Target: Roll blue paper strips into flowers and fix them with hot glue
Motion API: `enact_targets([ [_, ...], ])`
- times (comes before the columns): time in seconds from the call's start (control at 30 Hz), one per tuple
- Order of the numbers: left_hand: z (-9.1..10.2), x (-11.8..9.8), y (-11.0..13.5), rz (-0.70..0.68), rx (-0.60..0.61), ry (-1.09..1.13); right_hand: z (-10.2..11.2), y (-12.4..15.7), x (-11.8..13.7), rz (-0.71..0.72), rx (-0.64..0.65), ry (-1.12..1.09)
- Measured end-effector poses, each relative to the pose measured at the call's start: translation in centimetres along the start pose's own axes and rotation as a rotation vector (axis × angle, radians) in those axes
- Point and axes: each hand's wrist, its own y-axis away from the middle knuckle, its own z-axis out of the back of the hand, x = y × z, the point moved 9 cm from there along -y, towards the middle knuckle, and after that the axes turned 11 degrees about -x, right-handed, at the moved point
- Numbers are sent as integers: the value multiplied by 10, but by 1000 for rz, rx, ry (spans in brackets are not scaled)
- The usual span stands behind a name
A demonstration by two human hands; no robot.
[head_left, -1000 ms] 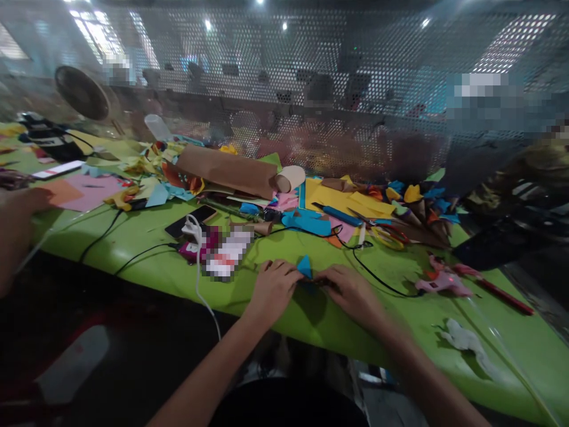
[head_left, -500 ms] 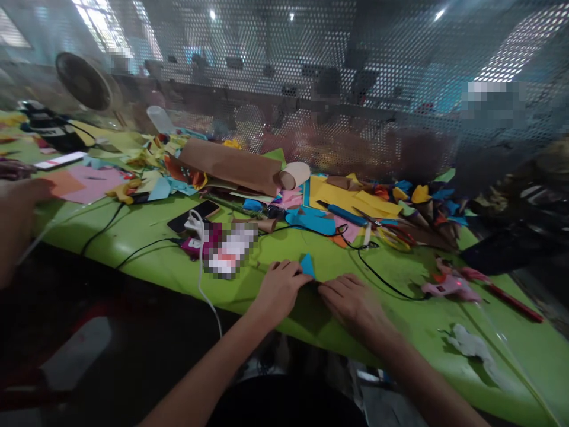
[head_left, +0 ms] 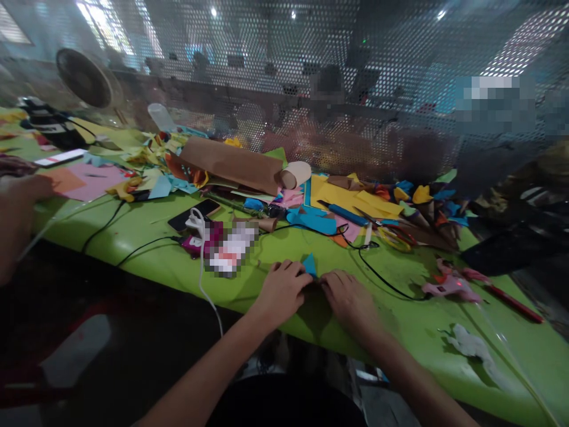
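A small pointed piece of blue paper (head_left: 310, 265) stands up between my two hands, close to the table's front edge. My left hand (head_left: 283, 290) is closed on its left side, the fingers curled and the thumb pointing toward the right hand. From the other side my right hand (head_left: 349, 298) pinches at the paper's lower edge with its fingers bunched together. The fingertips nearly meet, and the lower part of the paper is mostly hidden by them. Both hands rest low over the green tabletop (head_left: 391, 332).
Behind lie a dark phone (head_left: 194, 214), a purple device (head_left: 202, 239) with a white cable, blue-handled cutter (head_left: 342, 213), scissors (head_left: 395, 236) and coloured paper. A pink glue gun (head_left: 453, 287) sits right. Another person's arm (head_left: 20, 207) reaches in at left. A mesh screen (head_left: 267, 83) stands behind.
My hands have shifted slightly around the blue paper. My right fingers have moved up and curled a little more, and more of the paper's face shows.
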Motion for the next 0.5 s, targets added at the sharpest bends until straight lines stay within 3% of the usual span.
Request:
enact_targets([
  [0.3, -6, 2, -11, 62, -72, 20, -1, -3, -20, -246, 14, -234],
  [0.5, -6, 4, -12, 100, -63, 72, 23, 6, -12, -203, -129, -319],
])
